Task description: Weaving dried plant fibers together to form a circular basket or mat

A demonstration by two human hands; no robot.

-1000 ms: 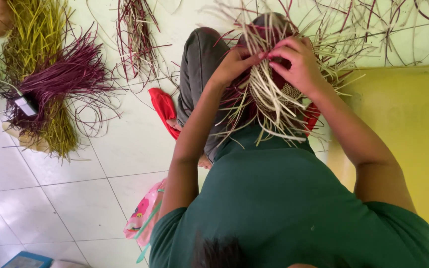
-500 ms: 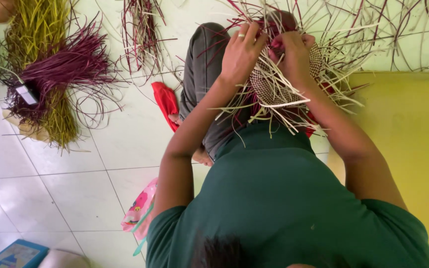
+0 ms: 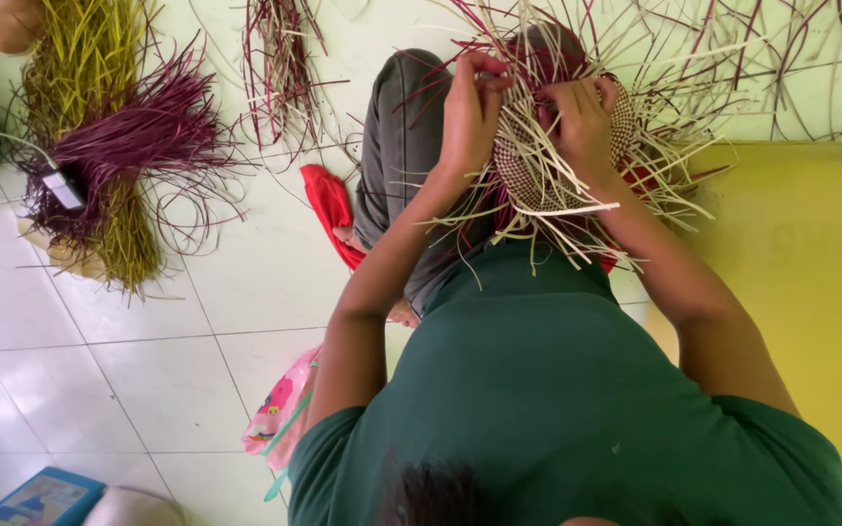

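White floor tiles (image 3: 148, 380) lie under a half-woven basket (image 3: 538, 170) resting on the person's lap. Left hand (image 3: 470, 112) pinches a strand at the basket's left edge; right hand (image 3: 582, 127) presses fingers closed on its weave. Loose pale strips (image 3: 577, 209) jutting below the basket could snag or slip out, loosening the weave.

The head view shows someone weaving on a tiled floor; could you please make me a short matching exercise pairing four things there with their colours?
Things:
1. Mat
2. Cloth by the knee
3. Shirt
4. Bundled strands on top of the pile

Colours:
a. purple
b. dark green
c. yellow
d. red

Pairs: 1-c, 2-d, 3-b, 4-a
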